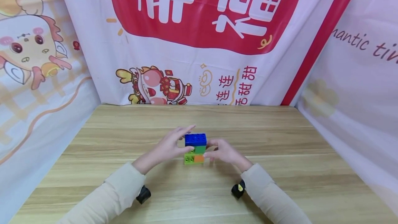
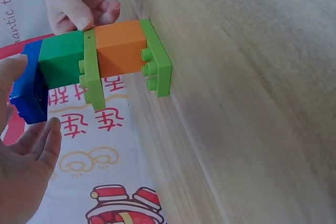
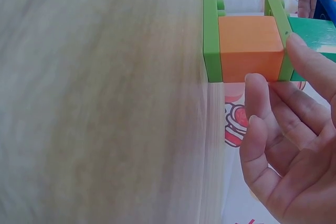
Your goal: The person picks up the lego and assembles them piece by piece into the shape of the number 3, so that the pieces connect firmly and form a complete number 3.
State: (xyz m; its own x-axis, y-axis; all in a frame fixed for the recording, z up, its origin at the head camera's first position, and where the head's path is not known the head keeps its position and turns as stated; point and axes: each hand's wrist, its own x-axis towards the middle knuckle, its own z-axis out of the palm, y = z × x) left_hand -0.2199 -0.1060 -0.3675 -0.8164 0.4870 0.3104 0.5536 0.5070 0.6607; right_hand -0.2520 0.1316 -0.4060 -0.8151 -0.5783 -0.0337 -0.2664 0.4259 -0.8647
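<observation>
A small tower of toy building bricks stands on the table between both hands. At its bottom lies a light green base plate (image 2: 164,77), studs bare beside the orange brick (image 1: 199,159). Above the orange brick is a second light green plate (image 2: 93,85), then a green brick (image 2: 62,59). A blue brick (image 1: 195,139) overhangs at the top, studs up. My left hand (image 1: 169,145) holds the blue brick between thumb and fingers. My right hand (image 1: 224,151) pinches the upper plate's right end, thumb on its edge, other fingers curled behind the tower.
The wooden table (image 1: 264,127) reaches back to a printed white and red cloth (image 1: 199,40), with more cloth at both sides. Black wrist devices sit under the left cuff (image 1: 143,195) and the right cuff (image 1: 238,190).
</observation>
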